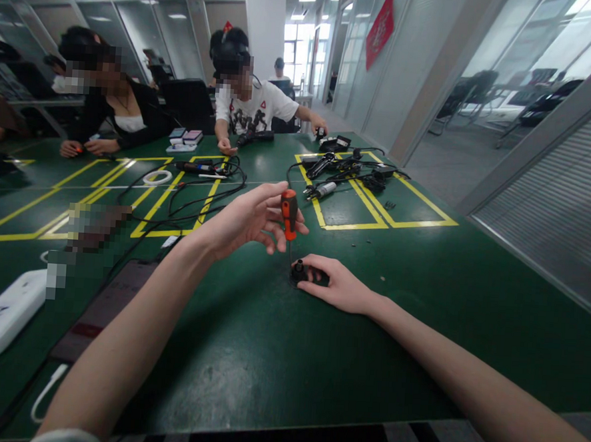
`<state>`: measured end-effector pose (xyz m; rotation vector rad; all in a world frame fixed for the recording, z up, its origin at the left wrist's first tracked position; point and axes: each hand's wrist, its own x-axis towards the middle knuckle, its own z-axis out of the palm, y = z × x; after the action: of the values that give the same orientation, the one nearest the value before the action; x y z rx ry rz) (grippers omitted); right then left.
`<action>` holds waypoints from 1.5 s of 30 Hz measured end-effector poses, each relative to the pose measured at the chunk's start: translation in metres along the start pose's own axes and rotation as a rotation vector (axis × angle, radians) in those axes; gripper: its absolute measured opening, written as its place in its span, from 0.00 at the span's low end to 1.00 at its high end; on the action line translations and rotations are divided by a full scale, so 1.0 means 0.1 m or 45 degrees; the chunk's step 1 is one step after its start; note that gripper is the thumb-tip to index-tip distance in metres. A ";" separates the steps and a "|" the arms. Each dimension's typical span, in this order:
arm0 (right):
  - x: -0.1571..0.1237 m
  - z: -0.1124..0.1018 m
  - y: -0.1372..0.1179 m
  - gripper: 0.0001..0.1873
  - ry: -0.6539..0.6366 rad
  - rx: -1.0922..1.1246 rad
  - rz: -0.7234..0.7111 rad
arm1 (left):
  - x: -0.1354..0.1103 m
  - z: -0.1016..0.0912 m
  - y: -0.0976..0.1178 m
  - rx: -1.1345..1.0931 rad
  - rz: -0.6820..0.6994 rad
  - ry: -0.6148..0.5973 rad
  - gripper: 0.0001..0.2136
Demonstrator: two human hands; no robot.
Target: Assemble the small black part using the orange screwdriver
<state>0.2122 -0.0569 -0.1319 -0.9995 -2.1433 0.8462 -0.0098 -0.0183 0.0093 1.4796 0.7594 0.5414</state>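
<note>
A screwdriver (289,212) with an orange and black handle stands upright, its shaft pointing down at a small black part (299,272). My left hand (258,219) is at the handle, thumb by its top and fingers curled loosely behind it. Low on the table, my right hand (334,283) grips the black part between thumb and fingers and steadies it against the green surface. The screwdriver's tip meets the part near its left end; the exact contact point is too small to make out. My right fingers cover some of the part.
Black cables and tools (329,166) lie within yellow tape outlines (420,223) ahead. A tape roll (156,177) lies left of them. A dark tablet-like device (104,309) and white power strip (9,313) are at left. Two people sit across the green table (471,292).
</note>
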 end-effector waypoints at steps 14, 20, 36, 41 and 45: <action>0.00 -0.01 -0.02 0.14 0.002 0.005 0.017 | 0.00 0.00 -0.03 -0.072 -0.035 0.005 0.27; 0.00 -0.01 -0.03 0.12 -0.003 0.012 0.013 | 0.02 -0.01 -0.02 -0.074 -0.062 -0.007 0.24; 0.00 -0.01 -0.01 0.14 -0.003 -0.013 0.018 | -0.02 -0.01 -0.05 0.115 -0.009 0.070 0.28; 0.00 0.00 -0.01 0.14 0.009 -0.011 0.014 | -0.01 0.04 -0.05 0.112 0.004 0.054 0.24; -0.01 0.00 -0.01 0.14 0.004 -0.008 0.018 | -0.01 0.02 -0.03 0.029 -0.009 -0.029 0.30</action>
<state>0.2120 -0.0580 -0.1309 -1.0199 -2.1396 0.8447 -0.0096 -0.0209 0.0067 1.5011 0.7546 0.5114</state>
